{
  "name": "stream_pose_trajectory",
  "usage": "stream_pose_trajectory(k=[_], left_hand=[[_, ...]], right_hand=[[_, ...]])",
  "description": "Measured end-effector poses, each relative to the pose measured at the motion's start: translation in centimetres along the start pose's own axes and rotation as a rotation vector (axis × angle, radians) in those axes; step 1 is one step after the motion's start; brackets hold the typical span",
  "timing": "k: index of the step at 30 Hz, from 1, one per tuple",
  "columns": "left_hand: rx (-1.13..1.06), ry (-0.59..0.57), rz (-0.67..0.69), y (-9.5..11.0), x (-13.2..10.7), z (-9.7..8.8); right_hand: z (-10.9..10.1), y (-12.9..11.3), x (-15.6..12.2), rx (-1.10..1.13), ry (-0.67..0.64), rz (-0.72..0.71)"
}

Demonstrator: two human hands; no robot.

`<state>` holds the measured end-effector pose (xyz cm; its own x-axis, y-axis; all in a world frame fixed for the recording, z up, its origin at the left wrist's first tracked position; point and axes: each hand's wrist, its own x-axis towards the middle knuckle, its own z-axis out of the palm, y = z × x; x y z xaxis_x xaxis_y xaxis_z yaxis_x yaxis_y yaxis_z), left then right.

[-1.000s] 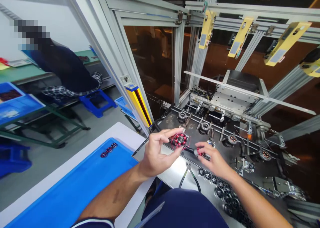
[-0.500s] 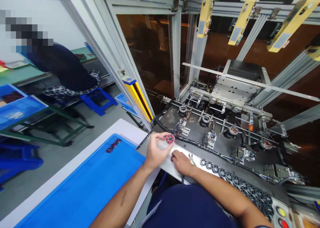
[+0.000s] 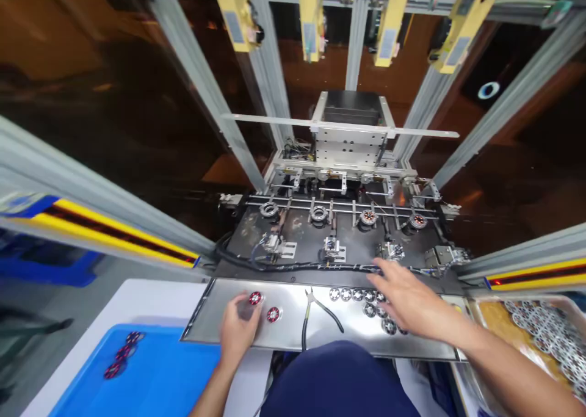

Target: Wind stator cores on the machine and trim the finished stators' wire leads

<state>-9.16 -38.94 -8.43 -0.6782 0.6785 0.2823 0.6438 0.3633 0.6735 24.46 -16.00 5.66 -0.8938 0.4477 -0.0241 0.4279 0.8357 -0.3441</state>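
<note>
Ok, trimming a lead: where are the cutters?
Head view, centre of the steel shelf: the cutters lie between the red-wound stator beside the left hand and the bare stators near the right hand.

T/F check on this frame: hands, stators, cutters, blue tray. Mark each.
1. The left hand is on the steel tray next to two red-wound stators. True.
2. The right hand holds the cutters. False: the cutters lie untouched on the steel tray between the hands.
3. Bare stators lie in a row by the right hand. True.
4. The blue tray holds nothing. False: a few red-wound parts lie near its left end.
</note>
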Motion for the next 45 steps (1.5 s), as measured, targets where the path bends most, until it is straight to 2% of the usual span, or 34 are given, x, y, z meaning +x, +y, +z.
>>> stream_pose_trajectory(k=[3,5,6,8,10,12,14,17,20,27,33,41,45], left_hand=[[0.003,0.031,0.157,5.1,2.7,-2.0],[-0.033,-0.023,0.329,9.6,6.6,-1.8],[-0.044,-0.071,0.421,12.0,9.0,-1.0],[-0.037,-0.235,0.6,16.7,14.2,2.3],[0.001,-0.421,0.758,20.6,18.7,7.0],[0.051,-0.57,0.87,23.5,21.5,12.2],[0.111,-0.683,0.941,25.1,22.5,16.6],[0.198,-0.776,0.992,25.5,22.0,20.6],[0.272,-0.815,1.004,24.9,21.2,22.1],[0.368,-0.863,0.995,23.7,21.0,22.7],[0.385,-0.91,0.971,23.7,21.2,23.9],[0.286,-0.883,0.964,24.3,22.2,24.0],[0.166,-0.841,0.936,24.8,21.9,23.2]], right_hand=[[-4.1,5.9,-2.7,-0.14,0.143,0.151],[-5.6,10.1,-3.0,-0.205,0.17,0.25],[-6.0,12.1,-2.8,-0.222,0.155,0.295],[-6.3,15.8,-1.8,-0.241,0.124,0.363],[-6.2,18.9,-0.6,-0.256,0.099,0.402],[-5.8,21.3,0.5,-0.264,0.073,0.425],[-5.2,23.0,1.3,-0.261,0.05,0.439],[-4.2,24.4,2.0,-0.24,0.026,0.432],[-3.3,25.2,2.3,-0.215,0.018,0.416],[-2.6,26.3,3.2,-0.226,-0.032,0.402],[-2.3,26.2,3.6,-0.249,-0.083,0.414],[-2.0,26.3,3.6,-0.26,-0.091,0.45],[-2.2,26.5,3.7,-0.247,-0.087,0.451]])
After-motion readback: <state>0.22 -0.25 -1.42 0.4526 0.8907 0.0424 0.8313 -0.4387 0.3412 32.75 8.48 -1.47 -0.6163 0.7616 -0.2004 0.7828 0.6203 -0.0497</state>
